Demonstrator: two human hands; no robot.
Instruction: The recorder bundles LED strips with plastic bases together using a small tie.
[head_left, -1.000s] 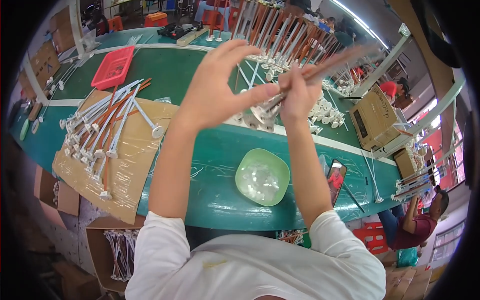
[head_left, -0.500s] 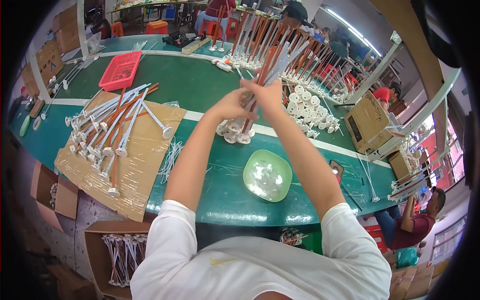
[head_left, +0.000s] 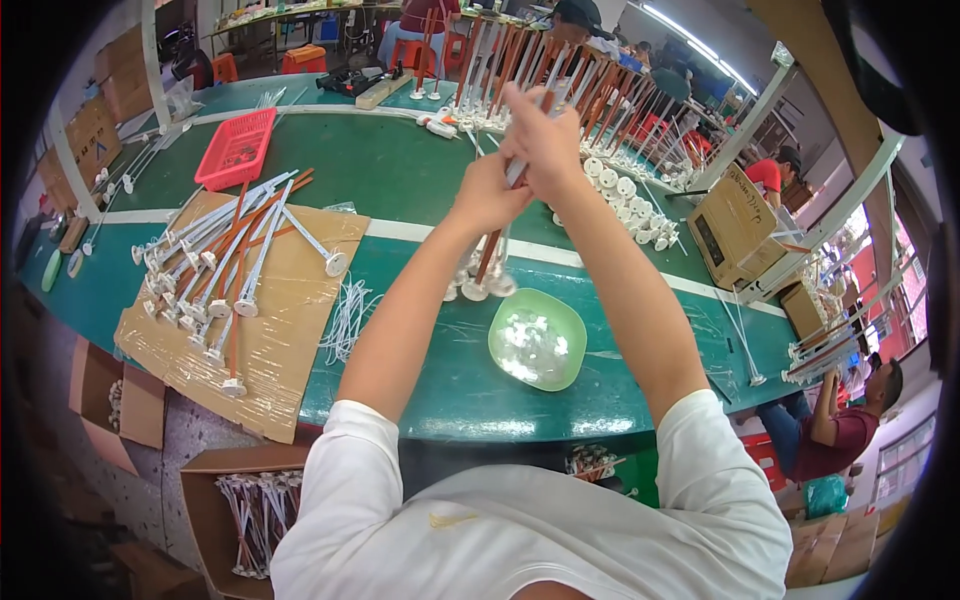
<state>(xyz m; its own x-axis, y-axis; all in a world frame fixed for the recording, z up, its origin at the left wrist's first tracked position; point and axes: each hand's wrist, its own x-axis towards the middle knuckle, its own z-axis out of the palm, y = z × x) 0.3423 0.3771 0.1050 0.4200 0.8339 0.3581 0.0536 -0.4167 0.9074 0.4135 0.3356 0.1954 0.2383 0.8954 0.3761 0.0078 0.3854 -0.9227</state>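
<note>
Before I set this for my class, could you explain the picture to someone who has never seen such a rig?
There is no robot: a person works bare-handed. A wide fisheye camera on the person's head looks down, so straight edges bend near the rim. The left hand and, above it, the right hand hold a bundle of brown and pale rods with round white bases at the bottom. On the green bench are a light-green bowl of small whitish pieces, some white cords and a red basket. More rods lie on a cardboard sheet at left.
</note>
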